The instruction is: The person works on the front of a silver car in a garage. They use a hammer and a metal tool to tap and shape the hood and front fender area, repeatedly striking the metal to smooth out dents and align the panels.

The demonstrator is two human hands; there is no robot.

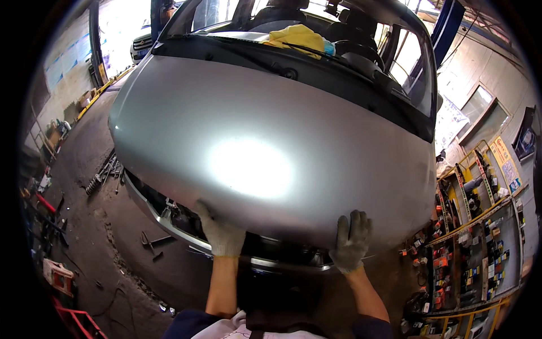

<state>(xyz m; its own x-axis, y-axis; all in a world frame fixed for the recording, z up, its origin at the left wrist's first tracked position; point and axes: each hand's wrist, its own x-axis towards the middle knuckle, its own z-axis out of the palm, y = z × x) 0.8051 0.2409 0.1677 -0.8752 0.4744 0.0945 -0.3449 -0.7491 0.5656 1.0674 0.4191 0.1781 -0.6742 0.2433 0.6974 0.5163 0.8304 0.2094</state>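
Note:
A silver-grey car hood (316,130) fills the middle of the view, with a bright glare on it. Its front edge stands a little above the front end, leaving a dark gap. At that edge, left of the middle, my gloved left hand (224,233) grips the hood; one digit lies on top, and the other fingers are hidden, seemingly beneath. Farther right, my gloved right hand (352,240) rests on the hood near its front edge, fingers stretched out and pointing forward. Below the hood runs the curved silver front trim (152,210), beside dark engine-bay parts.
A yellow cloth (299,38) lies behind the windshield. Shelves of boxed parts (463,254) line the right side. On the floor at left are a hammer (151,244), a coil-spring strut (101,176) and a red metal frame (79,319). Blue posts (446,34) rise behind the car.

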